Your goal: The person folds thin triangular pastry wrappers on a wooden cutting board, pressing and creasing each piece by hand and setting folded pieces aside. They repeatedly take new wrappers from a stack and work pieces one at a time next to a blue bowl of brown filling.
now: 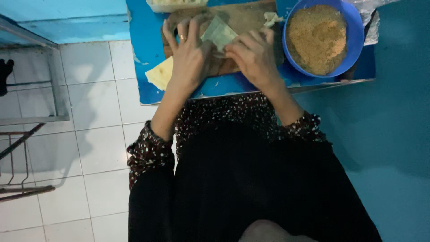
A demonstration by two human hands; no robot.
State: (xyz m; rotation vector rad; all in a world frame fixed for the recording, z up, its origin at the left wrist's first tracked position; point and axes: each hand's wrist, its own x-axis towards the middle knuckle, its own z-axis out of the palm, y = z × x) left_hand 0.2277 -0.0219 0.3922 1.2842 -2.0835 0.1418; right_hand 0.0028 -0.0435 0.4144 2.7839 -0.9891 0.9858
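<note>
Down below, the white tiled floor (94, 134) lies open to the left of the person, with a metal rack (27, 116) at its far left edge. To the right runs a blue wall (394, 134). The blue bench (143, 58) is small and crowded; its near edge meets the person's lap, and bare blue shows only in a strip along its left and front. A blue bowl (356, 27) of brown crumbs sits at its right end, touching the wooden board (244, 15) in the middle. A pale yellow sheet (160, 74) lies at the board's left, reaching toward the bench's front edge.

On the board sits the wrapper (219, 33), a thin, pale, greyish-green sheet folded to a point, partly hidden by both hands.

The left hand (190, 58) lies palm down, fingers spread and pressing on the wrapper's left side, a ring on one finger. The right hand (253, 56) bends at the knuckles, its fingers pinching the wrapper's right edge.
</note>
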